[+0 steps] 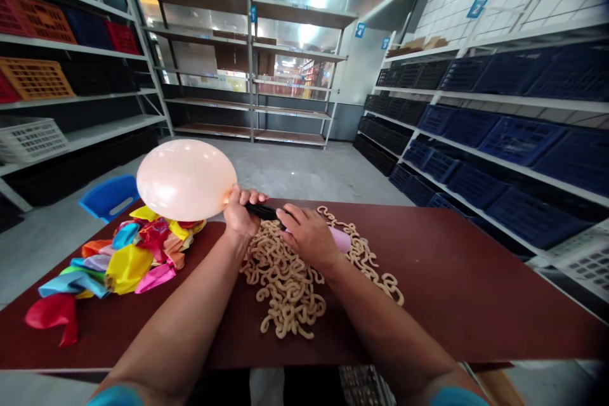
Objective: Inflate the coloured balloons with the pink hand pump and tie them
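Note:
A pale peach inflated balloon [186, 179] is held up over the left side of the table. Its neck is pinched by my left hand [242, 214], which is closed around it and the end of a black and pink hand pump [340, 240]. My right hand [308, 235] is closed over the pump's middle, hiding part of it. Below both hands, a heap of beige curly pieces [290, 292] spreads across the table. To the left lies a pile of flat, uninflated balloons [129, 266] in yellow, red, blue, pink and other colours.
The dark red table [447, 285] extends to both sides. A blue plastic chair [109, 195] stands behind its left end. Shelves with orange crates [38, 78] are at left, a metal rack [250, 63] faces me, and shelving with dark blue crates [521, 139] lines the right.

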Demonstrator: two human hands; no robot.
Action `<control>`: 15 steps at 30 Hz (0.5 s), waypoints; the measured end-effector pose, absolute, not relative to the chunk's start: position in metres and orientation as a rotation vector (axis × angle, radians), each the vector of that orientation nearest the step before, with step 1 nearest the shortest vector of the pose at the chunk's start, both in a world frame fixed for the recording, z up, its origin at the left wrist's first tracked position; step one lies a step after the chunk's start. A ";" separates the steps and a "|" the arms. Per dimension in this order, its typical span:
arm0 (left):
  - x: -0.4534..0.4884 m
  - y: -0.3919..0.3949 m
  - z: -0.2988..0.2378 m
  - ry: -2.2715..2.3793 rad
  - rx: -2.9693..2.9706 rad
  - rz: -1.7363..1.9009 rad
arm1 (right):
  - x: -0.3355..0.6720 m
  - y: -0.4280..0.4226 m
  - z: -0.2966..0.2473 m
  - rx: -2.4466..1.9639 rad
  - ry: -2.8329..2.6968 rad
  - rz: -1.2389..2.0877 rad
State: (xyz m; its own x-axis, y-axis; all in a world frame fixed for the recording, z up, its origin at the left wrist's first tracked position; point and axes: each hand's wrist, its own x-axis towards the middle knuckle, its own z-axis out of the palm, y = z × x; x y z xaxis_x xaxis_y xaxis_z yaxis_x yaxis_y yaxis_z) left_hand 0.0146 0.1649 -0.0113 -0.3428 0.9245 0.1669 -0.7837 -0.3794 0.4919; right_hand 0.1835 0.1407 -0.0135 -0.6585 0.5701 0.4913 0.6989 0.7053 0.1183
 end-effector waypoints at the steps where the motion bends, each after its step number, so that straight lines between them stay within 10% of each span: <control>1: 0.009 0.169 -0.013 0.416 0.495 1.981 | 0.186 0.142 -0.012 -1.023 -2.492 -0.407; 15: 0.027 0.174 -0.046 0.997 0.987 1.790 | 0.230 0.199 -0.052 -1.968 -2.309 -0.170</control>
